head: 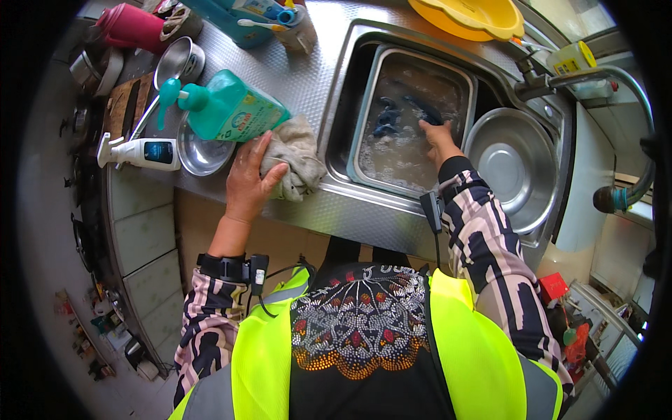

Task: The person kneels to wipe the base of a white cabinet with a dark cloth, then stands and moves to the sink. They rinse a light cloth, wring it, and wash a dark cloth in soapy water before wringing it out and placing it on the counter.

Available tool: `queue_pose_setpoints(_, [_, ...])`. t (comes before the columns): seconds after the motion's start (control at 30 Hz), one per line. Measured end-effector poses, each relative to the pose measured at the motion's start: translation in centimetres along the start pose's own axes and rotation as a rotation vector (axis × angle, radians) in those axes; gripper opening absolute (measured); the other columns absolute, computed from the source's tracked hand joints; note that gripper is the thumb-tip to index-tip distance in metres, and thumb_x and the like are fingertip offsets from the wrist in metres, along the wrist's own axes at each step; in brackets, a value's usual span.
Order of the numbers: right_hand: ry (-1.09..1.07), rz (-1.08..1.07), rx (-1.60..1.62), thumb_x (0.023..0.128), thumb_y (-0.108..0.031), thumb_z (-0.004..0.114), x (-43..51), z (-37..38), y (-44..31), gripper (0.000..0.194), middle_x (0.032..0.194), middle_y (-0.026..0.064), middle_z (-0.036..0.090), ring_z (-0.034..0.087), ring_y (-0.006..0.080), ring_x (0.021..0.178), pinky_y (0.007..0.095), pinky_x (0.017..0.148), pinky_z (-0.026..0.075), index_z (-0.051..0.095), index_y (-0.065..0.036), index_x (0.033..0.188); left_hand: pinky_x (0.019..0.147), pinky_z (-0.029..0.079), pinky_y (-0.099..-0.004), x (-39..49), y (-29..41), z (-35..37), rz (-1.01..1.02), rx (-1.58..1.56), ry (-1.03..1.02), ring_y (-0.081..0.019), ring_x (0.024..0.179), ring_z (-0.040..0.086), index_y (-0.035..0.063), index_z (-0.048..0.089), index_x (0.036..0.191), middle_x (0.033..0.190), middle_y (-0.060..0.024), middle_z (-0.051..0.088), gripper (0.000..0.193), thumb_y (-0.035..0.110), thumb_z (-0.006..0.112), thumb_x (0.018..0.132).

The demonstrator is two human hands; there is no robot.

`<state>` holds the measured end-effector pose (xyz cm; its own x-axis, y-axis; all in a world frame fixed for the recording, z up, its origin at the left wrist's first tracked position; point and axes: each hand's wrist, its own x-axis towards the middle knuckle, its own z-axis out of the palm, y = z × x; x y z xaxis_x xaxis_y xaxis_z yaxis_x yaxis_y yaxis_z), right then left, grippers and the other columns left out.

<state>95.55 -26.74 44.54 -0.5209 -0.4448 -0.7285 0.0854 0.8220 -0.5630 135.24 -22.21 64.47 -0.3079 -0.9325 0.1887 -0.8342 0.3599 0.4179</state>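
Observation:
My left hand (pixel 250 176) rests at the counter's front edge with thumb and fingers apart. Its thumb touches a crumpled grey cloth (pixel 296 163), and its fingertips reach the base of a green pump bottle (pixel 236 107), which lies tilted on its side. My right hand (pixel 438 139) dips into a rectangular metal basin (pixel 355 157) of murky, sudsy water (pixel 388 165). Between its thumb and fingers is the end of a dark blue cloth item (pixel 424 109). Another dark blue piece (pixel 387 118) floats to the left. The water hides how far both pieces extend.
The basin sits in a steel sink (pixel 336 142) beside a round steel bowl (pixel 509 163). A curved faucet (pixel 630 79) arches at the right. Yellow basins (pixel 472 21) stand behind. A white spray bottle (pixel 149 153), metal bowl (pixel 207 152) and ladle (pixel 181 58) crowd the left.

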Motion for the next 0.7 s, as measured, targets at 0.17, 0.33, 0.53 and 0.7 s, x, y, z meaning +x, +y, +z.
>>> queue_pose_setpoints(0.17, [-0.016, -0.050, 0.124, 0.071, -0.012, 0.072, 1.8, 0.5, 0.0, 0.074, 0.129, 0.0191, 0.050, 0.055, 0.0332, 0.109, 0.0372, 0.092, 0.044, 0.038, -0.004, 0.136, 0.094, 0.039, -0.0429, -0.6, 1.4, -1.1, 0.247, 0.185, 0.038, -0.0302, 0.113, 0.050, 0.0194, 0.057, 0.123, 0.121, -0.0105, 0.054, 0.054, 0.033, 0.073, 0.073])
queue_pose_setpoints(0.33, [-0.189, -0.053, 0.501, 0.081, -0.011, 0.054, -2.6, -1.1, -0.8, 0.045, 0.104, 0.0090, 0.057, 0.056, 0.0248, 0.089, 0.0456, 0.074, 0.046, 0.047, -0.014, 0.125, 0.092, 0.038, -0.0448, -0.6, 0.8, -1.7, 0.191, 0.194, -0.185, -0.0287, 0.112, 0.049, 0.0157, 0.061, 0.107, 0.120, -0.0060, 0.054, 0.046, 0.021, 0.076, 0.064])
queue_pose_setpoints(0.53, [-0.367, -0.066, 0.543, 0.076, -0.015, 0.055, -9.5, -4.5, -0.1, 0.029, 0.100, 0.0055, 0.053, 0.050, 0.0217, 0.091, 0.0403, 0.073, 0.043, 0.057, -0.012, 0.105, 0.086, 0.044, -0.0410, 0.9, 3.6, -1.1, 0.322, -0.004, -0.077, -0.0267, 0.102, 0.056, 0.0116, 0.060, 0.108, 0.109, -0.0070, 0.059, 0.041, 0.012, 0.073, 0.069])
queue_pose_setpoints(0.7, [-0.411, -0.048, -0.241, 0.072, -0.025, 0.058, -9.8, -4.6, 2.0, 0.024, 0.075, 0.0090, 0.059, 0.058, 0.0254, 0.074, 0.0385, 0.065, 0.046, 0.062, -0.003, 0.079, 0.076, 0.049, -0.0402, 4.3, 9.7, 3.3, 0.177, -0.223, -0.378, -0.0333, 0.088, 0.061, 0.0077, 0.061, 0.110, 0.100, -0.0137, 0.062, 0.035, 0.015, 0.069, 0.076])
